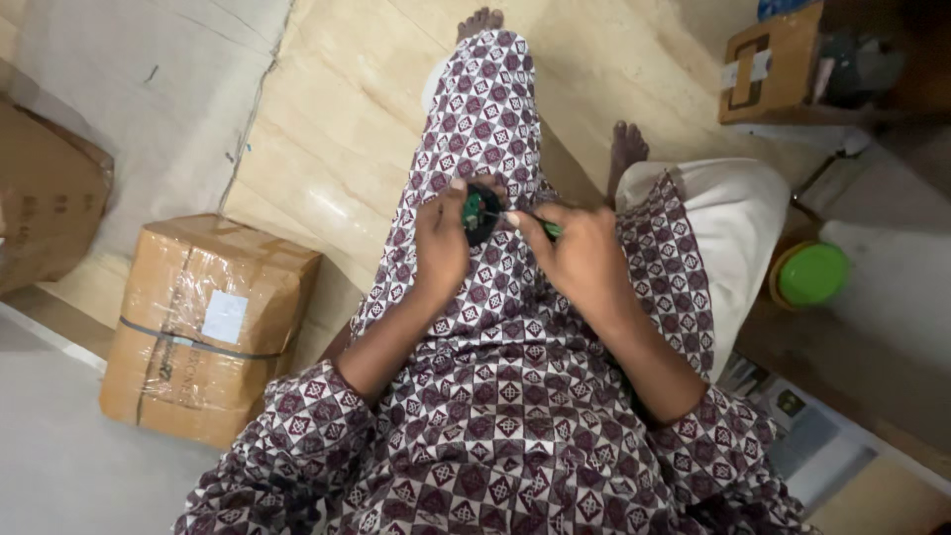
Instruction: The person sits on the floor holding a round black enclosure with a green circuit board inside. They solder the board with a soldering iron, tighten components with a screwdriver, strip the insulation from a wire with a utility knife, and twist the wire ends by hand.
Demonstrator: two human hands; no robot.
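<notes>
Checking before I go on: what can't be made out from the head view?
- small dark part with green: too small, half covered by left hand.
- thin green-handled tool: handle hidden in right hand.
- wooden box: contents dark, blurred.

The one camera sits on my head and looks steeply down, close over my lap (pixel 495 396), floor (pixel 327 129) beyond.

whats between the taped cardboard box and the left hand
In the head view, pale wood floor, then patterned dress cloth, lie between the box and left hand.
</notes>
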